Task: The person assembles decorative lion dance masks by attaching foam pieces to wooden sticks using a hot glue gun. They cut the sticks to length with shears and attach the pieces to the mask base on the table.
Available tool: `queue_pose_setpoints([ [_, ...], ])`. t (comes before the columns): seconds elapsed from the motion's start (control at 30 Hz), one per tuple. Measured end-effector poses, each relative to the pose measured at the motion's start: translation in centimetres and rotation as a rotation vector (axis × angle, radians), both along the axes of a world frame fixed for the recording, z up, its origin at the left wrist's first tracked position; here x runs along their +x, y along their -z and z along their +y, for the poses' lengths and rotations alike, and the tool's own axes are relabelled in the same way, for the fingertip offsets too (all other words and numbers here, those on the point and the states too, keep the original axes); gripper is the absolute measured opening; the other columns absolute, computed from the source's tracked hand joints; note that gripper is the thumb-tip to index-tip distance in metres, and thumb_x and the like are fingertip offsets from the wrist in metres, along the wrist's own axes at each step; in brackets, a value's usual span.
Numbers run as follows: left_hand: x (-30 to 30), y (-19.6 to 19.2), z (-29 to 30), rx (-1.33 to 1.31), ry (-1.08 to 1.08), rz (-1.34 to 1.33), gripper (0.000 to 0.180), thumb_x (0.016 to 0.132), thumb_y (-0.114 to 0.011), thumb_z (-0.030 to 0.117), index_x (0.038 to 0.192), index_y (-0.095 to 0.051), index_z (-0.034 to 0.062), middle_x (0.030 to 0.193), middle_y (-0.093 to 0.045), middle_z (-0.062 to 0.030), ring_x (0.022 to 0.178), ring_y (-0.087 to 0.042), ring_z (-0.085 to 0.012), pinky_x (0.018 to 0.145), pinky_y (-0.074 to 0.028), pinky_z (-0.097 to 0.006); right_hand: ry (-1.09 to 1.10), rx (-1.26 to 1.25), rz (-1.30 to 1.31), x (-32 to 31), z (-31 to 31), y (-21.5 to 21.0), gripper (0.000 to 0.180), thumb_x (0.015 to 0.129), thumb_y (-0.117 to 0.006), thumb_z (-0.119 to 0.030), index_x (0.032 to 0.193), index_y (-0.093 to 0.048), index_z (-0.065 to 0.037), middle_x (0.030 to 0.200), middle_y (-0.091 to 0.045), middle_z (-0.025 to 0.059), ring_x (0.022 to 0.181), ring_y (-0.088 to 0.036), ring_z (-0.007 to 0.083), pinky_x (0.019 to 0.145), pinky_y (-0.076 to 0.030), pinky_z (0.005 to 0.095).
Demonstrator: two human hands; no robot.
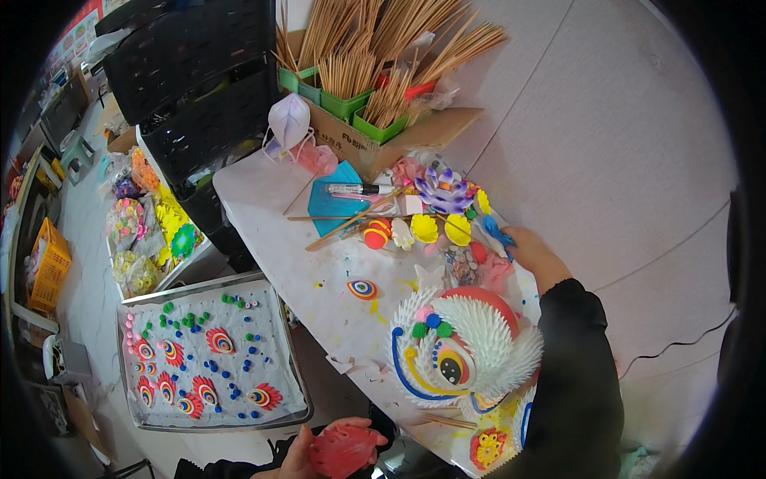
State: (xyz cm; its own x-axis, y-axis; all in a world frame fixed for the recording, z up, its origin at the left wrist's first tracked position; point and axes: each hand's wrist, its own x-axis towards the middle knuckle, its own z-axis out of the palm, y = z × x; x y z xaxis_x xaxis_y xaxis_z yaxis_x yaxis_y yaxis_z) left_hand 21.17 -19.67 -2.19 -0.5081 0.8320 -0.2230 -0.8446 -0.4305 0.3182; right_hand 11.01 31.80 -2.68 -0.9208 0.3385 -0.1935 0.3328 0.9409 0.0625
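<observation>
My left hand [300, 453], low in the picture, cups a red piece with a wavy edge [345, 452], perhaps soft clay. At the table's right edge my right hand [536, 257] has its fingers closed on a blue lump of soft clay [498, 232]. Below that arm stands a white lion-dance head [499, 347] with layered pointed scales, a black-and-white eye, blue and yellow trim and coloured balls. A loose blue-rimmed eye piece [362, 289] lies flat to its left. My right sleeve hides part of the head's right side.
On the table [263, 199] are a purple-and-white lotus [444, 191], yellow cups [424, 229], a marker [356, 189] and a teal sheet [329, 199]. Bamboo sticks [348, 76] fill green boxes behind. A tray [239, 427] of feathery red pieces and small balls stands left; black crates [191, 88] rise above it.
</observation>
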Motion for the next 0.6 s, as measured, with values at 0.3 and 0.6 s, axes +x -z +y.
queue_pose_setpoints([
  [0.3,1.9,-0.5,0.2,0.216,0.18,0.041,0.07,0.09,-0.041,0.058,0.135,-0.036,0.0041,0.134,-0.045,-0.0216,0.109,-0.055,-0.0297,0.09,-0.044,-0.038,-0.015,0.002,0.617,11.7,-10.5,-20.8,0.031,0.082,-0.051,-0.002,0.111,-0.062,-0.003,0.101,-0.064,0.0172,0.09,-0.063,0.0274,0.077,-0.049,0.034],
  [0.6,7.9,-3.8,2.6,0.18,0.384,0.187,0.055,0.099,-0.036,0.044,0.139,-0.032,0.0062,0.139,-0.04,-0.0198,0.124,-0.046,-0.0294,0.106,-0.035,-0.042,-0.508,-0.121,0.661,31.5,-39.6,-8.4,0.038,0.081,-0.066,-0.018,0.118,-0.063,-0.009,0.101,-0.059,0.0022,0.081,-0.056,0.0204,0.075,-0.049,0.0303],
])
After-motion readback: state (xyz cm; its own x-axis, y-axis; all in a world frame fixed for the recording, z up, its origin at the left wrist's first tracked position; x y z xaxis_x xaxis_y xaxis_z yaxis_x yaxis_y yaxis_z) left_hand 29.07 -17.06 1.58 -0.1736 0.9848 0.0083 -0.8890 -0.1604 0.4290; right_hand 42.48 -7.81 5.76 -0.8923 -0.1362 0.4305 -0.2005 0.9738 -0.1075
